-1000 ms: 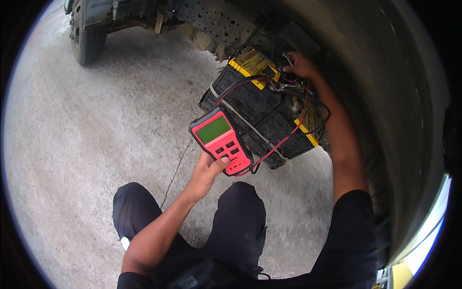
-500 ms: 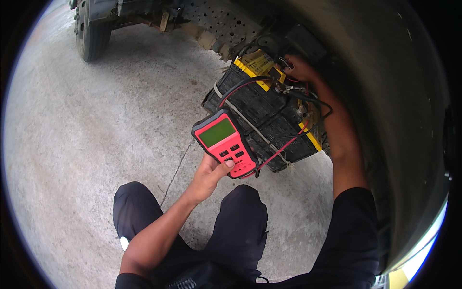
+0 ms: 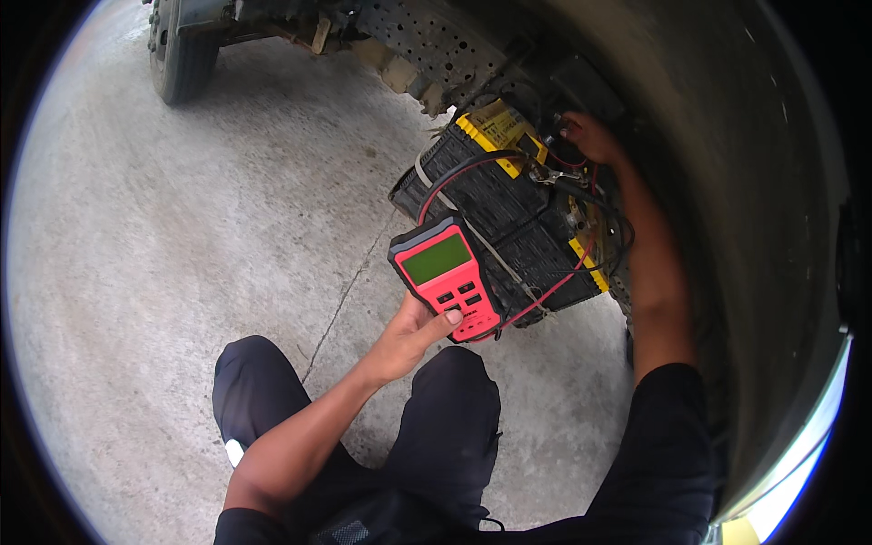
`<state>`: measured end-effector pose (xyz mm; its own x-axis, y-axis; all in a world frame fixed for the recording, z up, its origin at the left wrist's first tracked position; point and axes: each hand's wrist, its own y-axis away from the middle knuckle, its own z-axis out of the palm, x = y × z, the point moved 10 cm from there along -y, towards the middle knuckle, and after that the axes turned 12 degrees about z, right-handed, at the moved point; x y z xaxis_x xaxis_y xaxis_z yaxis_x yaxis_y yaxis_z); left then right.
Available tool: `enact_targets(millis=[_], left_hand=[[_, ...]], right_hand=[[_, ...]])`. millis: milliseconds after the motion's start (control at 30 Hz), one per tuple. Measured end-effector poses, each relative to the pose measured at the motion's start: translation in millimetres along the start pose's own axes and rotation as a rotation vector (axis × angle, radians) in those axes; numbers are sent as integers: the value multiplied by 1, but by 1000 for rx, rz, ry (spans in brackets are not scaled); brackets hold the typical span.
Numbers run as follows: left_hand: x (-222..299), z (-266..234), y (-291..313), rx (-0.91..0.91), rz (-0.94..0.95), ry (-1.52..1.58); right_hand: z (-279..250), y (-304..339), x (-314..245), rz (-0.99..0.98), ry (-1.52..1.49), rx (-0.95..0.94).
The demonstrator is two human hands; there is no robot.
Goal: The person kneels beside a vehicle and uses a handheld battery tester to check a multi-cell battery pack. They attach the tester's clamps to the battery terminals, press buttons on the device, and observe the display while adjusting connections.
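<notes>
Outdoors, left to right: a tire (image 3: pixel 184 59); our left hand (image 3: pixel 407 341), wrapped around a red tester (image 3: pixel 449 279) that hides part of the black batteries (image 3: pixel 495 195); cables (image 3: pixel 490 157) crossing them; our right hand (image 3: pixel 595 141), fingers closed on what looks like a metal clamp (image 3: pixel 560 130); dark bodywork (image 3: pixel 727 182) crowding that arm.

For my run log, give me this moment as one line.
left hand: holding red handheld meter | right hand: near black-and-yellow batteries, grip unclear | screen: green
</notes>
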<state>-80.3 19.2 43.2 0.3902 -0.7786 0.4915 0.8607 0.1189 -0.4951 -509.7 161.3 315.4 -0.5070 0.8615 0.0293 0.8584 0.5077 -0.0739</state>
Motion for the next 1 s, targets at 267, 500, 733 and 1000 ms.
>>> enact_targets(millis=[267, 500, 733, 1000], left_hand=[[9, -19, 3, 41, 0, -55], [10, -14, 1, 27, -8, -34], [10, 6, -4, -51, -13, -12], [4, 9, -6, -75, -7, -14]], right_hand=[[-8, 9, -44, 12, 122, 349], [-8, -22, -53, 214, 335, 516], [5, -51, 5, 165, 15, 381], [-56, -1, 3, 155, -92, 527]])
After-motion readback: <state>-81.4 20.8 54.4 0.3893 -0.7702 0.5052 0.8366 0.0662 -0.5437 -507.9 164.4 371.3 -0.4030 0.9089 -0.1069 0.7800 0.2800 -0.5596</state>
